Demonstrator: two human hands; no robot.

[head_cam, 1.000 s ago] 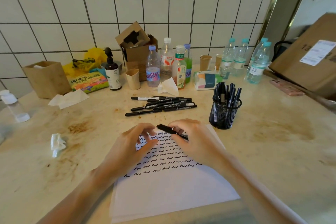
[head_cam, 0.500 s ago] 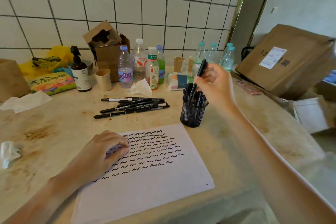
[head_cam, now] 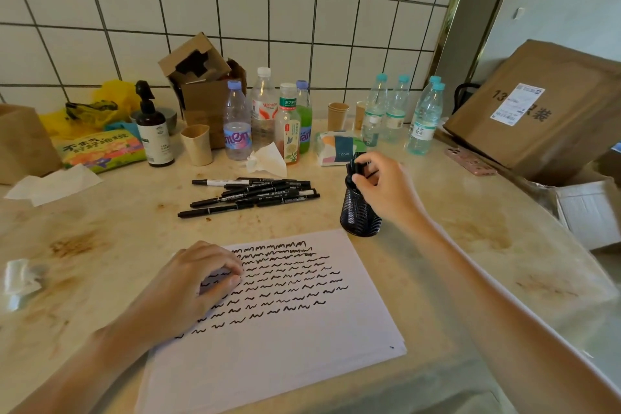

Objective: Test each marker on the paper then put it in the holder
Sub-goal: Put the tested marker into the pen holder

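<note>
Right hand (head_cam: 386,188) grips black markers (head_cam: 357,165) in mesh holder (head_cam: 358,212).

my paper (head_cam: 285,339): matt white, smooth | holder (head_cam: 358,212): black wire mesh | markers (head_cam: 255,193): glossy black plastic | table (head_cam: 470,245): polished stone, stained | wall (head_cam: 235,10): glazed tile

There is only one view, from a camera on the person's head. It looks forward and down at the desk (head_cam: 470,212) from close above, with the tiled wall (head_cam: 235,10) at the back. The paper (head_cam: 285,346) lies nearest the camera, and both arms reach in from the bottom corners
</note>
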